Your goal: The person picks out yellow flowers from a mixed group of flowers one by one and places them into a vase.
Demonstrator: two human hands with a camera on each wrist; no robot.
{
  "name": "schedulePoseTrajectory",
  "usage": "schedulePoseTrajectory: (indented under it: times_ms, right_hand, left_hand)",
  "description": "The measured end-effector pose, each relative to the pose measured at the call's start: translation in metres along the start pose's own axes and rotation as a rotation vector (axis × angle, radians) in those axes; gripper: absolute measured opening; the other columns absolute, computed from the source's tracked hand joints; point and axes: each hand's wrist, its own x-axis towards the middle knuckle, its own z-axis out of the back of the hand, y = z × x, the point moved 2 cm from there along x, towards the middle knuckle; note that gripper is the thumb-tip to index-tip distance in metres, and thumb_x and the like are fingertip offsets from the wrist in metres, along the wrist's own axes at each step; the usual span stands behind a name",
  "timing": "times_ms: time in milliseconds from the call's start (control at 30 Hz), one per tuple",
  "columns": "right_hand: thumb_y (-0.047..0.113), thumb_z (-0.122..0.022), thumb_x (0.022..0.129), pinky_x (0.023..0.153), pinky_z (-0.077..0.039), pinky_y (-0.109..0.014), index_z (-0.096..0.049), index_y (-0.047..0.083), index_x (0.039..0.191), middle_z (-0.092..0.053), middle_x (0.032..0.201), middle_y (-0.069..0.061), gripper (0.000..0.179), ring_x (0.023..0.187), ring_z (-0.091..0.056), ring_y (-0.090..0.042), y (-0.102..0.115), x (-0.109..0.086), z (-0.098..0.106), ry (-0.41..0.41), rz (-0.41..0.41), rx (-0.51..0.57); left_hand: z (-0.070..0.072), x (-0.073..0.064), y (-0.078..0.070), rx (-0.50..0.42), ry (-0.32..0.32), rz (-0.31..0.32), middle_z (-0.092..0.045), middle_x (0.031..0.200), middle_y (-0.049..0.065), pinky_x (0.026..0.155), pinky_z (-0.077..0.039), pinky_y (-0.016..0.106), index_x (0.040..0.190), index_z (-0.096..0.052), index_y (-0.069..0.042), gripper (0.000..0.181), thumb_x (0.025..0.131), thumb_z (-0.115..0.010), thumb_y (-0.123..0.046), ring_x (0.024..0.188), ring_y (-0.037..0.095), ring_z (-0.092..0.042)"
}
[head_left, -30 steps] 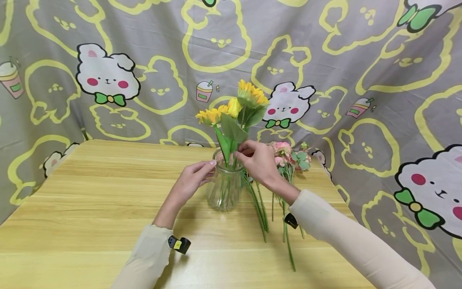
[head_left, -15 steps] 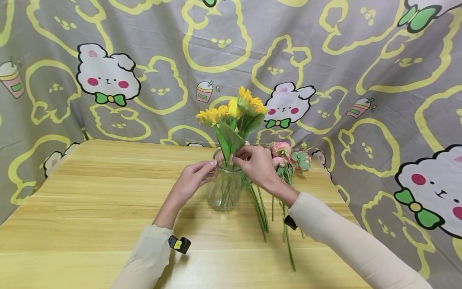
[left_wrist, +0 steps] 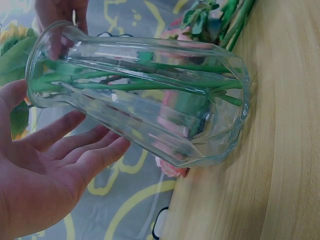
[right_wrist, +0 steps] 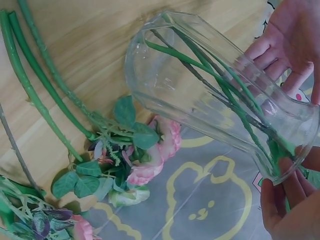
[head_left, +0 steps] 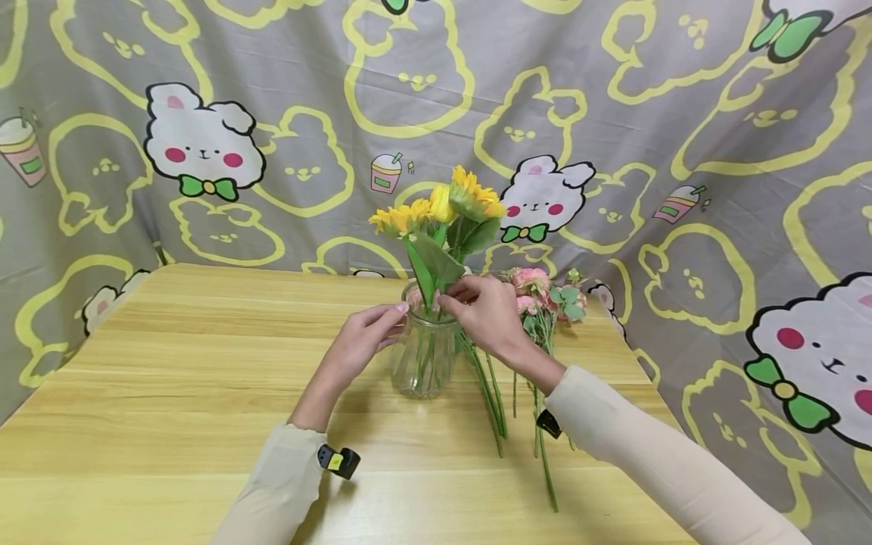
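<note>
A clear glass vase (head_left: 422, 371) stands upright on the table, several green stems inside it. Above its mouth rise a sunflower (head_left: 400, 219) on the left, a yellow tulip-like bloom (head_left: 441, 203) in the middle and a taller sunflower (head_left: 475, 195) on the right. My right hand (head_left: 487, 314) pinches the right sunflower's stem at the vase mouth; in the right wrist view its fingers (right_wrist: 292, 187) partly cover the rim. My left hand (head_left: 361, 337) rests its thumb near the rim, and in the left wrist view its loosely extended fingers (left_wrist: 90, 140) lie beside the glass.
Pink flowers (head_left: 531, 281) with green leaves lie on the right of the wooden table (head_left: 204, 393), their long stems (head_left: 548, 473) pointing towards the front. A grey cartoon-print curtain (head_left: 306, 76) hangs behind and around the table.
My right hand has gone slightly down and left, and the right sunflower sits lower in the vase. The last half second shows almost no movement. My left hand stays in place.
</note>
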Motion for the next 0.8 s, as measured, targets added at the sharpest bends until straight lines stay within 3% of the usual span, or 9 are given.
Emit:
schedulePoseTrajectory:
  times_ms: [433,800]
  right_hand:
    - [0.021,-0.075,0.092,0.066,-0.062,-0.038,-0.073,0.009,0.096,-0.075,0.084,-0.006,0.013,0.073,-0.072,-0.019,-0.006,-0.009,0.002,-0.131,-0.113,0.073]
    - [0.026,-0.073,0.092,0.077,-0.064,-0.045,-0.060,0.005,0.127,-0.073,0.101,-0.009,0.043,0.094,-0.074,-0.028,-0.010,-0.019,0.000,-0.118,-0.228,0.124]
  left_hand:
    - [0.001,0.001,0.000,-0.006,0.000,-0.008,-0.060,0.140,0.019,0.109,-0.053,0.038,0.139,-0.057,0.001,0.065,0.102,-0.056,-0.052,0.132,0.032,-0.058]
    - [0.001,0.000,0.001,-0.010,0.000,-0.005,-0.060,0.140,0.019,0.109,-0.053,0.038,0.139,-0.057,0.002,0.064,0.102,-0.056,-0.051,0.131,0.032,-0.058]
